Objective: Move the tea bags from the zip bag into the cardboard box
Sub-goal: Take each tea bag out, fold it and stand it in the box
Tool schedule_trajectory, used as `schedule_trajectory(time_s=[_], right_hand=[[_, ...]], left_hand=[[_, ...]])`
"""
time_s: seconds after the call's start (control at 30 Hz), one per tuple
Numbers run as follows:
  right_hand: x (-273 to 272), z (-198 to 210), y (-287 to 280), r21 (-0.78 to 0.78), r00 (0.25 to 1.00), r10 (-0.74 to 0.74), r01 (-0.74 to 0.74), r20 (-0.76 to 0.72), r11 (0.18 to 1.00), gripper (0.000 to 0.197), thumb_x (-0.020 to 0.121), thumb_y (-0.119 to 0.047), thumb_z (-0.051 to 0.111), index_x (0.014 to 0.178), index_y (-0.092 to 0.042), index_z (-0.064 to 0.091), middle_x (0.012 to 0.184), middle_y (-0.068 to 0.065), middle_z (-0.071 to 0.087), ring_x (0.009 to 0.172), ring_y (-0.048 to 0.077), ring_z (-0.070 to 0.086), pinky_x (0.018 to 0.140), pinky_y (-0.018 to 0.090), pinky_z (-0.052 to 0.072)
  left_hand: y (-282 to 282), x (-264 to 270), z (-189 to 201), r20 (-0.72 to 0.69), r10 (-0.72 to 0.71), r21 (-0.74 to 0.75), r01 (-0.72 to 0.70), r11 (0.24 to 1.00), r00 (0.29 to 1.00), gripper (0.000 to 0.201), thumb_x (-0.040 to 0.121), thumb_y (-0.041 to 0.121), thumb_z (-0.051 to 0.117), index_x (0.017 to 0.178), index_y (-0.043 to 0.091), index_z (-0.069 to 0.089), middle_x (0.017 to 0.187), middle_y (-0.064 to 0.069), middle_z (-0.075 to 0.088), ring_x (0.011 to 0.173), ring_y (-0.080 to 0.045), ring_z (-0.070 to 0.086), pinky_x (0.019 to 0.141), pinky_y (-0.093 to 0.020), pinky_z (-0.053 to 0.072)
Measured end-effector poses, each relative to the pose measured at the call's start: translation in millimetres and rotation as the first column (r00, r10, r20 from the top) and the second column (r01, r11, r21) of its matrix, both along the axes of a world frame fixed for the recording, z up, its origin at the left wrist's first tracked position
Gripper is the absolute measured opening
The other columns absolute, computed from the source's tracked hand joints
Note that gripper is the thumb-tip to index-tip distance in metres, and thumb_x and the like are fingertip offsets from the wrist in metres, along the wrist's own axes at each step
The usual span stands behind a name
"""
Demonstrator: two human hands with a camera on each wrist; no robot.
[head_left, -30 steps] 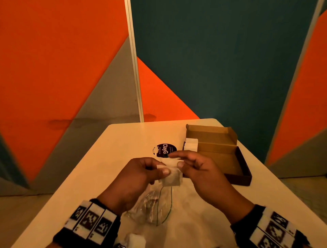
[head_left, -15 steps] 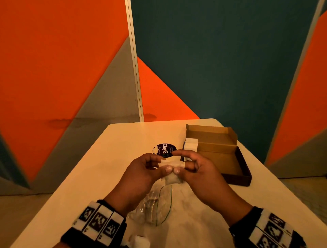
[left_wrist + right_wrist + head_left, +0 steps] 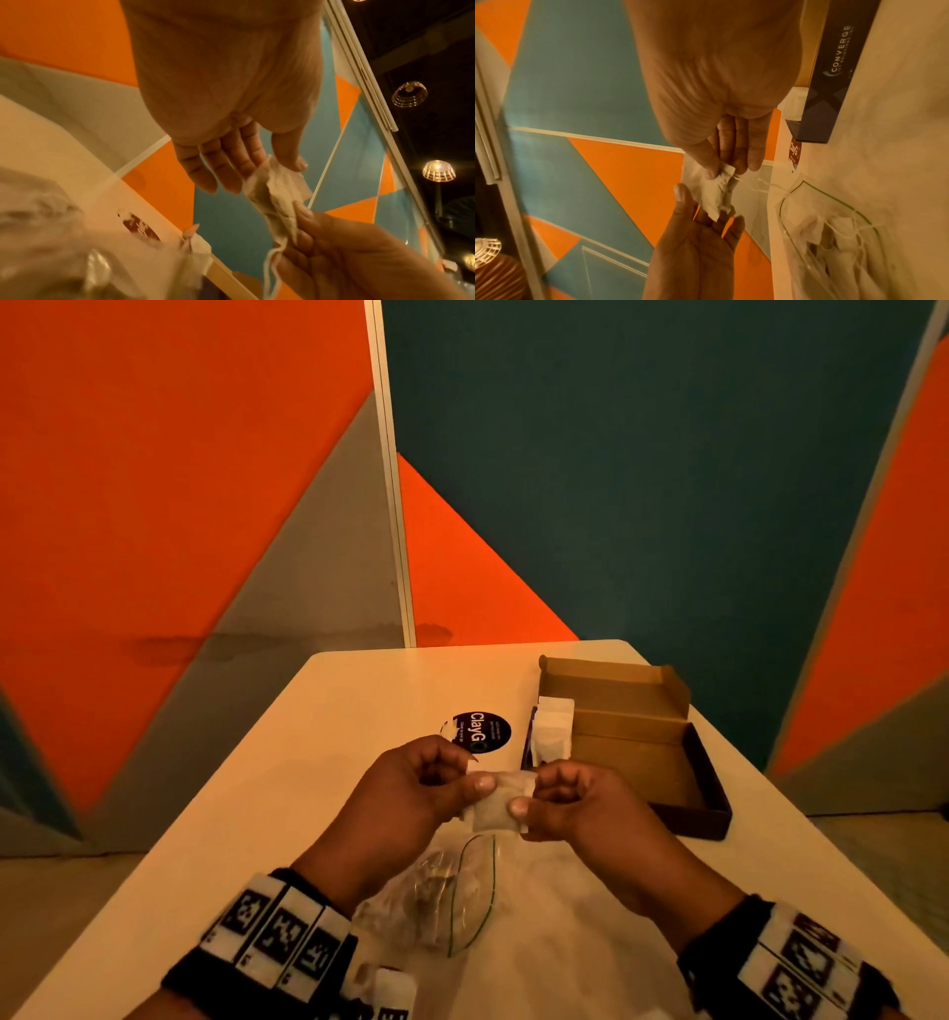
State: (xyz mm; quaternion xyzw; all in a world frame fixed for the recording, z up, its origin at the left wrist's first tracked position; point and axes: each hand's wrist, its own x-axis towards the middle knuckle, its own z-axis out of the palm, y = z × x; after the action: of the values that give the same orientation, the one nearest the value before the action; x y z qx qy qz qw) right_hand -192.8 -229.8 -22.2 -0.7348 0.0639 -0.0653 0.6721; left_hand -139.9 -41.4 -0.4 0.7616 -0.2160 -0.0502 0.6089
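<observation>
A white tea bag (image 3: 500, 801) hangs above the table between both hands. My left hand (image 3: 464, 780) pinches its left edge with thumb and fingers, and my right hand (image 3: 526, 798) pinches its right edge. In the left wrist view the tea bag (image 3: 277, 194) looks crumpled, with a string loop dangling. The right wrist view shows the same tea bag (image 3: 716, 192) pinched from both sides. The clear zip bag (image 3: 441, 896) lies on the table below the hands, and the zip bag (image 3: 834, 243) holds several tea bags. The open cardboard box (image 3: 642, 747) stands to the right, a white tea bag (image 3: 553, 729) at its left end.
A round dark sticker (image 3: 480, 731) marks the white table (image 3: 308, 762) just beyond the hands. Orange, grey and teal wall panels stand behind the table's far edge. The box's lid flap (image 3: 611, 683) stands up at the back.
My right hand closed its fingers on the tea bag's right edge, where a second ago they hovered spread above it. The tea bag now sits stretched between both hands.
</observation>
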Motion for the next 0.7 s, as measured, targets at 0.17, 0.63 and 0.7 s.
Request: schedule_trajectory(time_s=[0.17,0.63,0.7], right_hand=[[7.7,21.3,-17.7,0.035,0.999,-0.041,0.041,-0.009,0.999,0.020,0.080,-0.009,0.077,0.098,-0.007,0.070,0.091,0.011,0.077,0.085,0.027,0.075,0.072,0.033,0.063],[131.8,3.8,-86.2,0.055,0.978,-0.186,0.192,-0.094,0.980,0.025,0.082,-0.006,0.077,0.101,-0.011,0.061,0.104,0.015,0.073,0.090,0.026,0.070,0.088,0.044,0.058],[140.3,-11.5,-94.2,-0.023,0.965,-0.196,0.195,-0.174,0.980,0.024,0.081,-0.007,0.079,0.099,-0.013,0.063,0.100,0.013,0.073,0.088,0.024,0.070,0.077,0.039,0.059]], left_hand=[[33.9,19.3,-5.0,0.156,-0.128,0.603,0.009,0.798,0.979,0.047,0.076,0.071,0.057,0.111,0.039,0.060,0.104,0.018,0.065,0.094,0.001,0.060,0.082,-0.022,0.050],[54.4,34.2,-42.2,-0.010,-0.275,0.920,0.117,0.373,0.961,0.069,0.080,0.072,0.056,0.138,0.037,0.045,0.138,0.013,0.048,0.118,-0.008,0.052,0.102,-0.028,0.043],[56.1,35.6,-43.4,-0.006,-0.288,0.912,0.123,0.390,0.958,0.068,0.081,0.071,0.058,0.139,0.037,0.045,0.138,0.015,0.047,0.119,-0.007,0.051,0.103,-0.027,0.043]])
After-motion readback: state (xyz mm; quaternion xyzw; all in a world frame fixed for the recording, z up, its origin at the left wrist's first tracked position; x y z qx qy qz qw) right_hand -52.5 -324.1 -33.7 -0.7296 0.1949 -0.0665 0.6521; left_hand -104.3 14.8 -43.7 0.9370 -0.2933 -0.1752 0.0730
